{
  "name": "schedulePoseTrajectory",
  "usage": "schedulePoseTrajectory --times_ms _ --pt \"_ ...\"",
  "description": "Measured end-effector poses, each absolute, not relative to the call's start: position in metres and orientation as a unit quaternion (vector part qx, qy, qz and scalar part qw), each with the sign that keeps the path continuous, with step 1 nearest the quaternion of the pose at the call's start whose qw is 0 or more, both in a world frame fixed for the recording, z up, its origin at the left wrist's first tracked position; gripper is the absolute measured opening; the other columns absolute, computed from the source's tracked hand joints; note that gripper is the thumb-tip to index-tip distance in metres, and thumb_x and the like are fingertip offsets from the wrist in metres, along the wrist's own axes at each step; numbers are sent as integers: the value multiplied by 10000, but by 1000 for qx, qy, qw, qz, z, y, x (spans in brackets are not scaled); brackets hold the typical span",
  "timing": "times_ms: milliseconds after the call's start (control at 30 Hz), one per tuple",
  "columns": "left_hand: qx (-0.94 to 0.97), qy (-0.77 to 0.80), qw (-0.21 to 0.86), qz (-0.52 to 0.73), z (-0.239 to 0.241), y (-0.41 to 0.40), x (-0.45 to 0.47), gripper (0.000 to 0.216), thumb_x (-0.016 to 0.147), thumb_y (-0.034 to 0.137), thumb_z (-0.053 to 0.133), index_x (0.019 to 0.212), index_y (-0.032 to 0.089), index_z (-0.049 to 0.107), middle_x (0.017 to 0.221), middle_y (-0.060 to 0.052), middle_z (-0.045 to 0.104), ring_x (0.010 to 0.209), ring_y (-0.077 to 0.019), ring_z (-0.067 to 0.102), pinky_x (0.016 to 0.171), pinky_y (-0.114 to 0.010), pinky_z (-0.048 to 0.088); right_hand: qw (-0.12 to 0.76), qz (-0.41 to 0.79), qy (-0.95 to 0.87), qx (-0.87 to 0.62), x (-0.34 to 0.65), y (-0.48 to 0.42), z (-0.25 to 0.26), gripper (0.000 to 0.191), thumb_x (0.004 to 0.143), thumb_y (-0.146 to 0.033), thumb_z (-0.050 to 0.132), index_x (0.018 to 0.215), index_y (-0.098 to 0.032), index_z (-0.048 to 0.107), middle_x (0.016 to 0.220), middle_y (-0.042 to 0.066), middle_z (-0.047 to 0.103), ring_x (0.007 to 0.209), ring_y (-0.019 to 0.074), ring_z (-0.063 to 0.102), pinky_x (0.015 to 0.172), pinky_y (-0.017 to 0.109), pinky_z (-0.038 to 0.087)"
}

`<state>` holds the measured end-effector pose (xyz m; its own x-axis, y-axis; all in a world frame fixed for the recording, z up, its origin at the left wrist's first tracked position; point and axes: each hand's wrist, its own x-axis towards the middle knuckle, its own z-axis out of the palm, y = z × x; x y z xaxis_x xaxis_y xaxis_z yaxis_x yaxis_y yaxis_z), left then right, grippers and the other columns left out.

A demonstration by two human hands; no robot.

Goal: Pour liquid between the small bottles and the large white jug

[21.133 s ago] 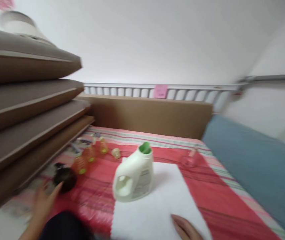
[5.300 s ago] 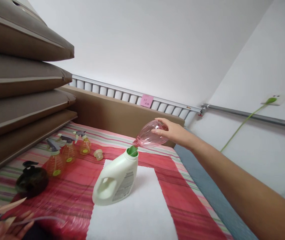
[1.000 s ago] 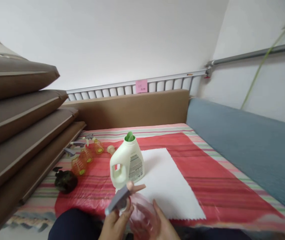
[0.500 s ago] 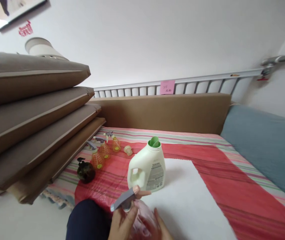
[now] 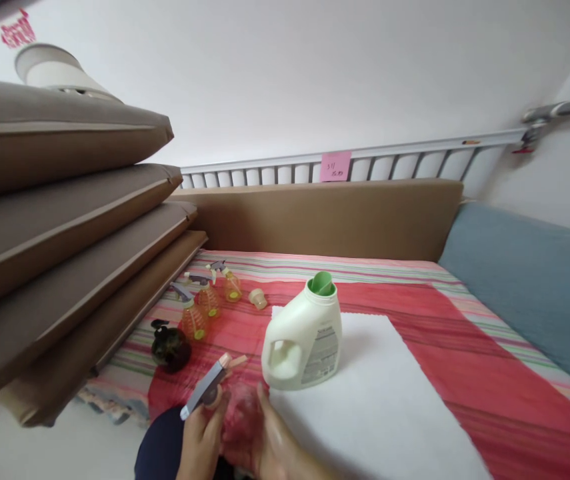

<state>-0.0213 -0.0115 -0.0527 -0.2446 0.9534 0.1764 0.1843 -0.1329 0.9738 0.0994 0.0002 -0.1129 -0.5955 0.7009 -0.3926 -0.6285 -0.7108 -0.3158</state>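
Observation:
Low in the view I hold a spray bottle (image 5: 245, 413) with a grey trigger head. Its body is see-through and looks reddish. My left hand (image 5: 199, 430) is closed round the neck, just under the trigger head. Along the body's right side, my right hand (image 5: 279, 437) grips with its palm and fingers against it. The bottle is tilted, its head leaning to the left. Just beyond my hands stands a pale green detergent jug (image 5: 309, 340), its green spout insert showing at the uncapped top. My sleeves are not visible.
Several amber spray bottles (image 5: 195, 321) stand at the left on the striped cloth (image 5: 409, 300), near a dark round bottle (image 5: 171, 348) and a small cream cap (image 5: 258, 299). A white sheet (image 5: 379, 400) lies under the jug. Stacked cushions (image 5: 75, 193) rise at the left.
The spray bottle and both my hands have moved left, away from the detergent jug. The bottle's head leans more steeply. The camera view has shifted a little.

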Motion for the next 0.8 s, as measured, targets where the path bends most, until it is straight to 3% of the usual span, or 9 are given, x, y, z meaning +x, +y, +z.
schedulePoseTrajectory --times_ms 167,267,467,633,800 --pt "524 543 328 568 -62 9 -31 324 720 444 689 907 182 727 791 -66 744 942 -307 661 918 -410 480 420 872 -33 -248 91 9 -107 546 844 -625 490 1064 -132 569 689 64 703 583 177 659 633 293 515" --pt "528 542 314 574 -64 28 -36 282 745 420 667 881 178 719 829 -67 742 941 -301 658 928 -408 465 388 873 -63 -290 98 8 -111 648 804 -675 490 1090 -95 527 695 112 703 639 212 683 656 295 503" --pt "546 526 282 588 -59 88 -31 281 785 372 605 955 154 652 975 -114 713 972 -277 639 927 -415 442 299 895 -130 -305 141 -6 -133 975 637 -698 645 1307 -70 316 962 214 709 873 300 698 808 370 470" --pt "547 534 264 587 -72 128 -17 223 753 357 609 867 166 617 853 -80 685 846 -241 634 811 -381 469 321 871 -141 -344 175 -17 -138 894 628 -702 646 1221 -65 445 919 179 719 864 266 697 789 311 448" --pt "562 536 252 577 -83 135 -7 190 751 353 612 843 187 599 797 -33 644 787 -210 605 765 -351 454 326 861 -132 -369 196 -24 -134 877 509 -716 707 1118 -114 518 937 163 718 885 288 686 790 341 452"
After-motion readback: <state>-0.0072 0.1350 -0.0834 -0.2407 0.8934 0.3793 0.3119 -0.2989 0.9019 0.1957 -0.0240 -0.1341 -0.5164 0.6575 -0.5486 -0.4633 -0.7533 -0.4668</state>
